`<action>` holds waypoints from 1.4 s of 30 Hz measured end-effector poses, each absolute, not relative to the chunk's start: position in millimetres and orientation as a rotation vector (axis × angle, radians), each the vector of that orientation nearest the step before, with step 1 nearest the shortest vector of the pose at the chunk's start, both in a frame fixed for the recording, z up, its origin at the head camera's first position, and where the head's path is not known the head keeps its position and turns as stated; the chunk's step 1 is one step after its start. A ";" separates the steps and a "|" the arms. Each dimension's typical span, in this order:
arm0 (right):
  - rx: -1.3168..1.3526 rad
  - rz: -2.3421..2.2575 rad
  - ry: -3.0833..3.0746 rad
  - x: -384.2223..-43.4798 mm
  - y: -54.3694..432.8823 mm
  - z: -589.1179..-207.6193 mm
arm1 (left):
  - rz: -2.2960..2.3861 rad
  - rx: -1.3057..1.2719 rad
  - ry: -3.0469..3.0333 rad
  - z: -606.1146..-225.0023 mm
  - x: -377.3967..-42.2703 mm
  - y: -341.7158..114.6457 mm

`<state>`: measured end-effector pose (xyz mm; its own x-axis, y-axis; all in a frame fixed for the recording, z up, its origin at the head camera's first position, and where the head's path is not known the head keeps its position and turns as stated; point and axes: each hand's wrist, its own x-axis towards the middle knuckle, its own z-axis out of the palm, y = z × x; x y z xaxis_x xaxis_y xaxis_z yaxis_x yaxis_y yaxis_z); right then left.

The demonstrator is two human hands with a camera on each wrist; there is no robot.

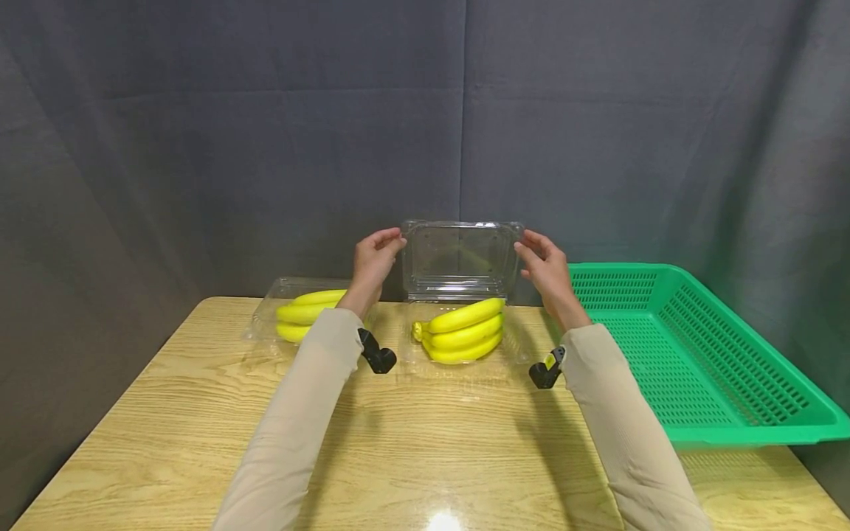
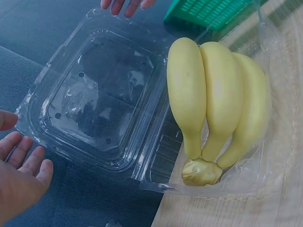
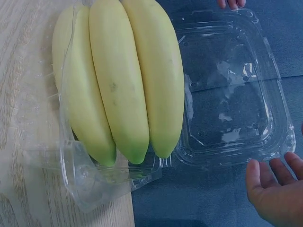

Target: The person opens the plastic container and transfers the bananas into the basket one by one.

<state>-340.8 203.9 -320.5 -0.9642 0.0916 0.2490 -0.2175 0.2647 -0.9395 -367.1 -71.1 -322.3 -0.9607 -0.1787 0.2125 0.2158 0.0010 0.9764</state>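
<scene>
Together, a person's left hand (image 1: pixel 375 258) and right hand (image 1: pixel 547 276) pinch the two upper corners of a clear lid (image 1: pixel 458 254), thumbs and loosely bent fingers slightly parted around the plastic. Hinged to its box (image 2: pixel 161 171), the lid stands upright behind bananas (image 1: pixel 465 335), which lie in the box on a wooden table (image 1: pixel 425 442). At left sits a second box (image 1: pixel 263 321) of bananas; at right, a green basket (image 1: pixel 750 435).

No readable text, labels, brands, numbers or signs, on any surface, in any view
</scene>
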 end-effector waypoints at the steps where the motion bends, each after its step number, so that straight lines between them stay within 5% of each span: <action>1: 0.110 1.768 -2.288 -340.5 203.8 -320.3 | -2.046 -0.043 -2.004 -322.3 -367.2 -71.1; 42: 0.183 1.806 -2.227 -342.8 200.2 -313.7 | -2.055 -0.036 -2.017 -321.7 -365.2 -79.6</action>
